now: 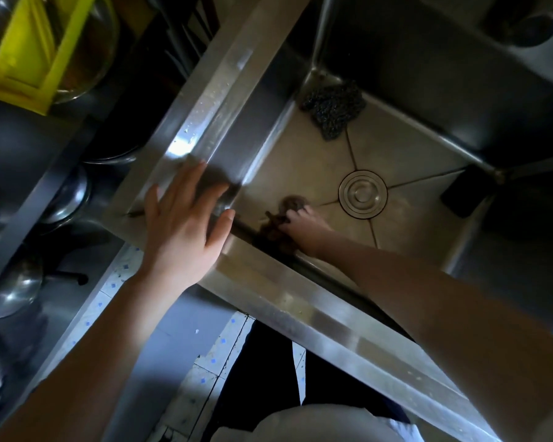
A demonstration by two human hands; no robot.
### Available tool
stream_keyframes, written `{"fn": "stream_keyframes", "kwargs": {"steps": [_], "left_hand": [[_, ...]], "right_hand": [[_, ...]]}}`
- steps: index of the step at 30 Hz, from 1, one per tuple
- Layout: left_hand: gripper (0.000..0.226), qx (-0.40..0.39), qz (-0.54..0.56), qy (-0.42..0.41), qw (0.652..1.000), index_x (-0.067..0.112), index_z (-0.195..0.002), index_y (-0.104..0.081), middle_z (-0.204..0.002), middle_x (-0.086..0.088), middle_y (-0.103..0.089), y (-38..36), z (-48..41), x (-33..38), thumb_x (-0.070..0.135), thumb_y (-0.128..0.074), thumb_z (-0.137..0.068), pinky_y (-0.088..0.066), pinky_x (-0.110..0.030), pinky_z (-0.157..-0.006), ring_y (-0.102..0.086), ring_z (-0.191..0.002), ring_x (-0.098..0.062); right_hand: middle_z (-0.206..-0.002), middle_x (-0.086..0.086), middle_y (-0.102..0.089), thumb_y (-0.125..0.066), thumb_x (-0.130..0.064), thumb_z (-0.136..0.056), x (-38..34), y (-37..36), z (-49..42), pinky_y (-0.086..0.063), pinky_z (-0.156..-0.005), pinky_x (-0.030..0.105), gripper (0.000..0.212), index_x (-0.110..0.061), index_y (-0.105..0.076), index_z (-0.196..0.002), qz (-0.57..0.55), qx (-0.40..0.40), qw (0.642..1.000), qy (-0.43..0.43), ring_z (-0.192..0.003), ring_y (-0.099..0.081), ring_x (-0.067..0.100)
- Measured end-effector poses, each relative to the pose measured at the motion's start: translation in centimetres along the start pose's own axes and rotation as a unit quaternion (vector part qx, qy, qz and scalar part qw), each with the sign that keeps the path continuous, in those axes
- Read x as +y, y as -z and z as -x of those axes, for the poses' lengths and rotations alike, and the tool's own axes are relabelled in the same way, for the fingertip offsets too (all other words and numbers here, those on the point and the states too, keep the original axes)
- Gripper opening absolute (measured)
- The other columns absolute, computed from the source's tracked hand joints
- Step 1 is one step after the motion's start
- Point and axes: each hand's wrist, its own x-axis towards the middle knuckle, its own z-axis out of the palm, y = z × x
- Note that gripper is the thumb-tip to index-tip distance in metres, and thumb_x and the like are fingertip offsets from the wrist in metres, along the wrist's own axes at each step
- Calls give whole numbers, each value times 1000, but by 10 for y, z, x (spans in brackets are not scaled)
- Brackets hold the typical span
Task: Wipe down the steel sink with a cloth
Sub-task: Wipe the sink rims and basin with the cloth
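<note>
- The right hand [302, 226] is gripping a brown cloth [289, 204], pressing it to the sink [406, 148] floor by the near wall.
- The left hand [186, 215] is lying open, fingers spread, on the rim's corner.
- A drain [363, 193] is sitting just beyond the cloth.
- A dark scrubber [334, 110] is lying in the far corner.
- Wiping looks under way; the far floor and walls are probably left to do.

Kitchen, dishwashing station. Evidence: one deep, square stainless-steel sink [300, 298] with a wide flat rim, a creased floor and a round drain strainer [362, 195], and a dark metal scouring pad [334, 108] lying in its far corner. To the left: steel bowls [13, 291] on dark lower shelving, a glass bowl [90, 59] beside a yellow plastic tray [35, 49], and a pale tiled floor [217, 349] with small blue marks underfoot.
</note>
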Motion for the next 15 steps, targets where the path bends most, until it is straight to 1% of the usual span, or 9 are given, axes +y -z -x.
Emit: {"fn": "stream_keyframes", "kwargs": {"steps": [2, 4, 5, 8, 10, 12, 14, 15], "left_hand": [[43, -10, 2, 6, 1000, 16, -120, -58, -147, -12, -38, 1, -4, -4, 40, -40, -90, -26, -56, -103, -39, -133, -29], [46, -24, 6, 16, 1000, 17, -122, -56, -149, -9, -36, 3, -8, -7, 43, -37, -90, -24, -53, -103, -35, -135, -29], [47, -32, 9, 16, 999, 18, -123, -56, -150, -8, -34, 4, -10, -8, 44, -35, -90, -24, -53, -104, -33, -137, -29], [47, -49, 17, 0, 999, 18, -123, -55, -150, -6, -33, 8, -17, -11, 45, -33, -90, -24, -54, -105, -27, -139, -27], [47, -48, 13, -13, 999, 17, -122, -56, -150, -5, -34, 10, -21, -12, 44, -34, -90, -21, -50, -105, -28, -139, -26], [48, -44, 20, -22, 999, 15, -122, -57, -149, -5, -36, 12, -25, -12, 43, -34, -90, -20, -47, -105, -30, -138, -26], [48, -40, 28, -29, 998, 14, -122, -58, -147, -6, -39, 13, -28, -14, 42, -35, -90, -21, -50, -106, -33, -137, -27], [47, -35, 25, -38, 998, 13, -121, -58, -146, -8, -41, 13, -31, -16, 41, -36, -90, -22, -52, -106, -35, -136, -28]], "right_hand": [[-124, 11, -51, -56, -32, -90, -16, 12, -22, -26, -110, 43, 38, -21, -58, -126, -30, 18, 999, -14, -116, -50, 33], [-127, 11, -50, -56, -33, -89, -32, 22, -41, -24, -112, 41, 36, -23, -60, -123, -70, 32, 996, -33, -116, -50, 34], [-128, 11, -50, -55, -33, -90, -38, 25, -49, -23, -113, 40, 35, -24, -59, -123, -70, 39, 996, -37, -116, -51, 34], [-128, 9, -50, -53, -31, -91, -47, 32, -64, -23, -111, 41, 36, -27, -57, -126, -17, 61, 997, -34, -114, -53, 33], [-128, 8, -51, -52, -31, -91, -43, 35, -69, -22, -111, 42, 36, -27, -57, -126, -9, 81, 996, -43, -118, -50, 34], [-129, 8, -51, -54, -34, -89, -32, 38, -74, -24, -108, 40, 34, -26, -59, -122, -44, 101, 991, -79, -124, -45, 32], [-128, 6, -51, -57, -40, -85, -19, 43, -78, -29, -102, 38, 36, -27, -60, -119, -90, 118, 979, -139, -123, -47, 28], [-128, 6, -52, -58, -40, -84, -12, 45, -80, -31, -100, 38, 37, -28, -60, -119, -110, 132, 970, -173, -121, -48, 28]]}}
